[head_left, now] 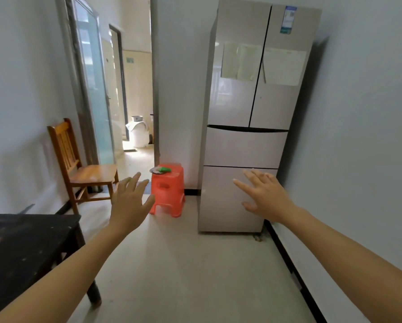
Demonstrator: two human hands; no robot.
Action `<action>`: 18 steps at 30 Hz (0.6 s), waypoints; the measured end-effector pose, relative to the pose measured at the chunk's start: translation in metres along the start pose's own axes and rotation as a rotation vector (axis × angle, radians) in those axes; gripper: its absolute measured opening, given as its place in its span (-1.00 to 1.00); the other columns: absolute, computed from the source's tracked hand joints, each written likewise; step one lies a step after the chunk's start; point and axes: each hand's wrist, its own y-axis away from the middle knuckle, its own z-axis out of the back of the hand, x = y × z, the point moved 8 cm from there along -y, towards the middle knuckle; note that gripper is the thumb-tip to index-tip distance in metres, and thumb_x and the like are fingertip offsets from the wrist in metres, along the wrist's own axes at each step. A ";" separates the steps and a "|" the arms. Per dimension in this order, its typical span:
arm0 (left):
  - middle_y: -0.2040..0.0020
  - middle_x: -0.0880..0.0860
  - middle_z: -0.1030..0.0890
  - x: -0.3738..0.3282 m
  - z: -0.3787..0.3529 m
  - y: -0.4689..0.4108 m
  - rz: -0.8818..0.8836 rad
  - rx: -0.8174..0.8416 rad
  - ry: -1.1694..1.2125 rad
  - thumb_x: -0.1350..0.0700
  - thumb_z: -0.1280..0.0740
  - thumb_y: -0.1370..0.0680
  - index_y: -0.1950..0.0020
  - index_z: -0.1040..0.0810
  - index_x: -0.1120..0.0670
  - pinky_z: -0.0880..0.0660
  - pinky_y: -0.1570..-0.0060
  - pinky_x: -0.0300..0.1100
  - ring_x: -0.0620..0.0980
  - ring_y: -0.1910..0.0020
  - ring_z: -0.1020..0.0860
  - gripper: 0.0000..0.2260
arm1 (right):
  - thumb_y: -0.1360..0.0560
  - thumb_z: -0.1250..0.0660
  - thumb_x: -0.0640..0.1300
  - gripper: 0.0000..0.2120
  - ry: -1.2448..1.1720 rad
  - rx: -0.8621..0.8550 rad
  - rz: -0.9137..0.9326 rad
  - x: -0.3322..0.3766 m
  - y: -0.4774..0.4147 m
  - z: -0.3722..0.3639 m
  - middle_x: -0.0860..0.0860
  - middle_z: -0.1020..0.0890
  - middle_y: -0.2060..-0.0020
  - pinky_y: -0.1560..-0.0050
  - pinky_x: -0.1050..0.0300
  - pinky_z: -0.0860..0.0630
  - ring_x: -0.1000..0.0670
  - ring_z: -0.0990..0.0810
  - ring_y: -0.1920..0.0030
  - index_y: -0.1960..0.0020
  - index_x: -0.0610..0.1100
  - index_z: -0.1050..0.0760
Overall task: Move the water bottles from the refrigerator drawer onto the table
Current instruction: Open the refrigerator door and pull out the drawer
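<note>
Left hand (130, 201) and right hand (263, 197) are spread and empty, and with the bottles unseen behind closed refrigerator (253, 101) drawers (244, 148) just beyond the fingertips (248, 175), pulling the wrong drawer may waste the reach.

A glossy, smooth beige finish is shown by the refrigerator (246, 145), with pale sheets like paper (285, 66) fixed to its doors. The stool (168, 190) at centre is seen in smooth red plastic. Varnished wood is shown by the far-left chair (88, 173); a dark, worn, matt top by the near-left table (20, 243).
</note>
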 end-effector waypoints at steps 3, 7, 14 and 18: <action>-0.51 0.11 -0.16 -0.019 -0.032 -0.042 -0.044 -0.040 -0.057 -0.30 0.17 -0.35 -0.45 -0.26 0.05 -0.07 -0.40 0.18 0.17 -0.48 -0.09 -0.23 | -0.09 -0.56 0.15 -0.28 -0.011 0.045 -0.003 -0.025 -0.028 -0.043 -0.19 -0.62 -0.08 0.05 -0.21 -0.54 -0.21 -0.61 -0.08 -0.21 -0.04 -0.53; -0.53 0.10 -0.02 -0.050 -0.087 -0.109 -0.073 -0.062 -0.106 -0.32 0.18 -0.37 -0.50 -0.11 0.05 0.03 -0.41 0.20 0.16 -0.51 0.05 -0.22 | -0.31 -0.42 0.21 -0.29 -0.050 0.048 -0.017 -0.070 -0.080 -0.095 -0.20 -0.44 -0.32 -0.20 -0.32 -0.36 -0.23 -0.41 -0.33 -0.38 -0.01 -0.34; -0.53 0.03 0.22 -0.089 -0.148 -0.217 -0.021 -0.035 -0.188 -0.38 0.33 -0.27 -0.50 0.19 -0.03 0.20 -0.44 0.10 0.05 -0.48 0.30 -0.16 | -0.52 -0.06 0.25 -0.32 -0.172 0.139 -0.051 -0.163 -0.178 -0.181 -0.07 0.10 -0.52 -0.43 -0.25 0.11 -0.11 0.16 -0.51 -0.50 0.11 0.18; -0.53 0.03 0.21 -0.090 -0.184 -0.255 -0.013 -0.001 -0.210 -0.37 0.31 -0.29 -0.47 0.25 -0.04 0.16 -0.44 0.12 0.08 -0.50 0.24 -0.20 | -0.52 -0.04 0.26 -0.32 -0.191 0.195 -0.054 -0.190 -0.227 -0.230 -0.05 0.13 -0.52 -0.45 -0.25 0.10 -0.10 0.18 -0.51 -0.50 0.12 0.21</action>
